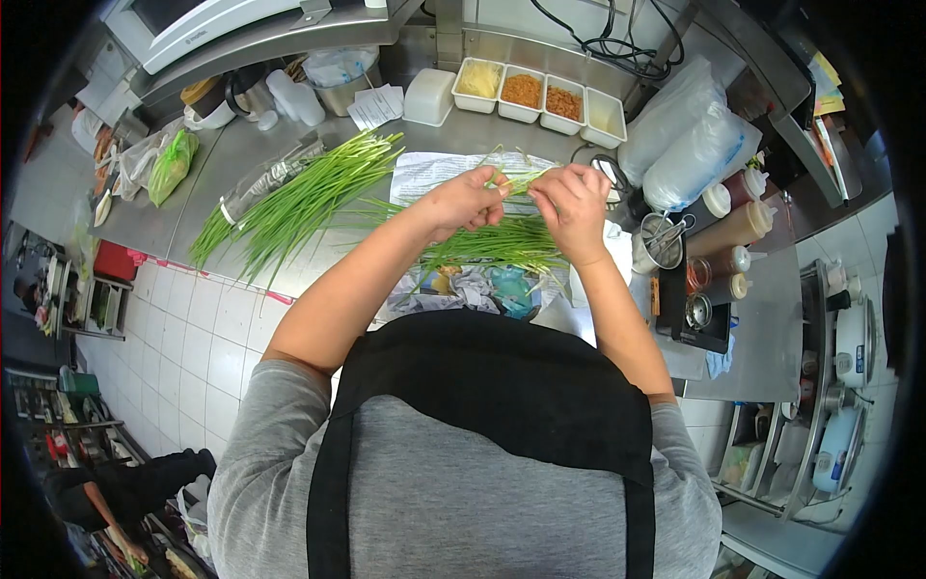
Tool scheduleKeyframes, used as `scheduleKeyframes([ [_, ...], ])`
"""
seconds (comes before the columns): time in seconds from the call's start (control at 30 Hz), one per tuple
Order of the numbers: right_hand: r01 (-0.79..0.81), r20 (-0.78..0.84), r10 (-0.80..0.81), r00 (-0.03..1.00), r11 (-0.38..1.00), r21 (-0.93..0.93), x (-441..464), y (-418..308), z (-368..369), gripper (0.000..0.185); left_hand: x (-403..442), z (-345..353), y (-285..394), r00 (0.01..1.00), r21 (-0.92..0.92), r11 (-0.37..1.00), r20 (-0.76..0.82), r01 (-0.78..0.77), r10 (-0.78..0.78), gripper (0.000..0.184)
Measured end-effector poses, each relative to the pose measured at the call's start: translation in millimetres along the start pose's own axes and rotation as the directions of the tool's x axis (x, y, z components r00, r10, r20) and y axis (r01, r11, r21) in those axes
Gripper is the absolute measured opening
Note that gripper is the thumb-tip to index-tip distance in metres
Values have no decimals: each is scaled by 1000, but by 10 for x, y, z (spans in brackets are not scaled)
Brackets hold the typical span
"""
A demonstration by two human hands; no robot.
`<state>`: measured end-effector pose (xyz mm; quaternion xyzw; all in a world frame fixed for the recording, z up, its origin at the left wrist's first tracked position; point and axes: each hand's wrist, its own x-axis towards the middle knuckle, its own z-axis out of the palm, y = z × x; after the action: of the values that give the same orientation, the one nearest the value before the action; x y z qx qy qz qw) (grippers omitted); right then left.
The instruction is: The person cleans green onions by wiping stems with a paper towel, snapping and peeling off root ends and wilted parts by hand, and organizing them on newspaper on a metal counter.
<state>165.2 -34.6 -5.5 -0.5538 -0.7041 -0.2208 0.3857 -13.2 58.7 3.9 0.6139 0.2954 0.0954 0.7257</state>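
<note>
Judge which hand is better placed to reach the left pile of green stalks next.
Probably the left hand: it is nearer that green pile, while the right hand is farther across. Both hold pale stalks, so it may need freeing first.

A person in a gray shirt and black apron pinches slim green stalks between left hand and right hand above a paper-covered steel table. A large leafy bunch lies to the left, loose greens spread below, and four white tubs line the back.
</note>
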Motion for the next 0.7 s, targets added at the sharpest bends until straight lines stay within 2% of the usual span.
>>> scheduleKeyframes([
  [0.07, -111, 22, 110, 994, 993, 36, 4, -37, 21, 15, 27, -17, -64, 997, 14, 997, 39, -72, 71, 17],
  [0.1, -320, 24, 326, 945, 909, 267, -67, 64, 141, 15, 33, -21, -77, 993, 21, 994, 58, -109, 107, 18],
  [0.13, -488, 78, 518, 852, 731, 478, -193, 253, 356, 15, 28, -17, -73, 994, 23, 995, 39, -100, 99, 17],
  [0.17, -597, 180, 665, 725, 476, 645, -267, 371, 461, 16, 13, -10, -68, 996, 25, 996, 17, -91, 91, 17],
  [0.2, -586, 180, 587, 789, 631, 509, -288, 397, 434, 19, 0, -11, -66, 997, 26, 996, -5, -82, 82, 17],
  [0.27, -461, 225, 418, 880, 866, 196, -345, 419, 395, 24, 4, -39, -103, 998, 1, 998, 11, -63, 63, 16],
  [0.33, -648, 334, 555, 762, 651, 395, -311, 422, 409, 36, 0, -47, -111, 999, -6, 999, 31, -38, 38, 16],
  [0.4, -768, 473, 627, 619, 358, 531, -254, 423, 423, 48, -6, -39, -110, 999, 1, 1000, 48, -10, 9, 17],
  [0.5, -637, 499, 497, 710, 149, 757, 155, 87, 229, 61, 29, -12, -133, 995, 44, 999, 104, 5, -9, 19],
  [0.6, -655, 592, 305, 746, 178, 734, 275, 53, 304, 71, 21, 53, -31, 995, 78, 997, 101, 18, -26, 21],
  [0.7, -684, 652, 221, 725, 117, 720, 271, -123, 318, 75, 32, -17, 54, 996, 104, 995, 91, 8, -18, 22],
])
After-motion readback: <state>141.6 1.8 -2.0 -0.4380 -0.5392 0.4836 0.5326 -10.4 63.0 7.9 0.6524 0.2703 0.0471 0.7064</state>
